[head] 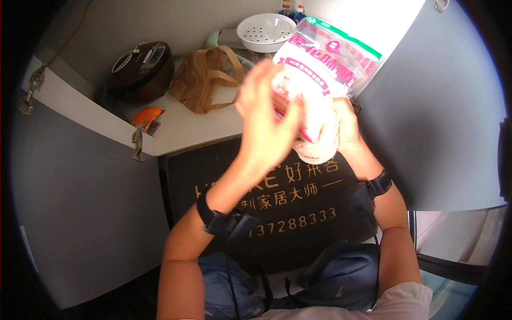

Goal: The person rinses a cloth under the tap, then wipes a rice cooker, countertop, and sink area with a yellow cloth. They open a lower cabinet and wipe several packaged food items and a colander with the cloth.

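Observation:
A clear plastic seasoning pouch (320, 60) with pink print, a green top strip and white contents is held up before the open cupboard, tilted and brightly lit. My right hand (347, 122) grips it low on its right side, together with a pale, fluffy cloth (318, 151) bunched beneath and behind it. My left hand (266, 114) is motion-blurred over the pouch's left side, thumb and fingers spread. Whether its fingers press on the pouch is unclear. Part of the pouch's lower front is hidden behind that hand.
Inside the cupboard are a dark rice cooker (140, 72), a brown tote bag (206, 78), an orange packet (147, 118), a white perforated basket (265, 33) and bottles (286, 10). Grey doors flank the opening, the left (92, 192) and right (436, 112). A dark printed mat (280, 240) lies below.

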Tool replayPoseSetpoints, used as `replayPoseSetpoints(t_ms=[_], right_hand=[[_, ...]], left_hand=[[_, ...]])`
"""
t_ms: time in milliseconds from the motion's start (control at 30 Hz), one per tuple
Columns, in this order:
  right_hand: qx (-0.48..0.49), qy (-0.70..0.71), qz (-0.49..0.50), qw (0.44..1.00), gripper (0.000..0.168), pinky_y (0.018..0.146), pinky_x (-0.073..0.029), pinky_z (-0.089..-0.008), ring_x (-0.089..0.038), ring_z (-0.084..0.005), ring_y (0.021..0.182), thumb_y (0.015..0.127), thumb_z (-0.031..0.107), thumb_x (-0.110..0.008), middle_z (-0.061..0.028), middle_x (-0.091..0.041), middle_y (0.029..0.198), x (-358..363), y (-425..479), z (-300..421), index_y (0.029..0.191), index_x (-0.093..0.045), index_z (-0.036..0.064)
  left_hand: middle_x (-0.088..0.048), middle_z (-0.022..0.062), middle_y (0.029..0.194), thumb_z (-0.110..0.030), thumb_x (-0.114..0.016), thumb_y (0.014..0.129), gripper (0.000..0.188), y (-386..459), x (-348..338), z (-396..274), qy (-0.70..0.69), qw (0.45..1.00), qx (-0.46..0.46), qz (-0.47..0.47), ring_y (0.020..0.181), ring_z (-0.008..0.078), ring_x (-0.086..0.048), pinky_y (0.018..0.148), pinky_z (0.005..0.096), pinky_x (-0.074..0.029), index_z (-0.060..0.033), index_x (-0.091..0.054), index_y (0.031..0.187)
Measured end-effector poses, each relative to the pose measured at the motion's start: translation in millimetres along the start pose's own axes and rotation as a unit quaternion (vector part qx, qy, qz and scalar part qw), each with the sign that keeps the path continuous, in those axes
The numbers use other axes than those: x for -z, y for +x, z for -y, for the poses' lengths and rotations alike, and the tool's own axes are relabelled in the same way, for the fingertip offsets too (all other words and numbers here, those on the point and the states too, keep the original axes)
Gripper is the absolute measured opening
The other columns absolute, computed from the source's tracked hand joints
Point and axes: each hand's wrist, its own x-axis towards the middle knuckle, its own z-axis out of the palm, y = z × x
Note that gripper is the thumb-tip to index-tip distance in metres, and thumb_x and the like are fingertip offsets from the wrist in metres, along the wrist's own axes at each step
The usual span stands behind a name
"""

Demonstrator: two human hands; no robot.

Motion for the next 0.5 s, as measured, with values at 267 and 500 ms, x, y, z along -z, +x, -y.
replayPoseSetpoints(t_ms=[267, 500], right_hand=[[0.017, -0.082, 0.154, 0.985, 0.046, 0.075, -0.047, -0.0253, -0.058, -0.0119, 0.083, 0.073, 0.007, -0.055, -0.0057, -0.058, 0.093, 18.0, -10.9, 23.0, 0.116, -0.044, -0.002], [-0.023, -0.151, 0.171, 0.973, 0.049, 0.078, -0.047, -0.0261, -0.058, -0.0124, 0.088, 0.078, 0.009, -0.063, -0.0066, -0.058, 0.099, 19.4, -12.9, 31.2, 0.12, -0.041, -0.003]], left_hand=[[-0.058, 0.0144, 0.108, -0.035, -0.068, 0.078, 0.069, 15.2, 48.3, 13.8, -0.298, 0.881, 0.234, 0.284, 0.099, 0.0194, -0.055, 0.086, 0.0314, -0.043, 0.005, -0.04, 0.126], [-0.058, 0.0124, 0.108, -0.028, -0.069, 0.078, 0.051, 2.1, 36.4, 15.5, -0.344, 0.862, 0.26, 0.266, 0.099, 0.0173, -0.055, 0.086, 0.0312, -0.044, 0.0029, -0.051, 0.115]])
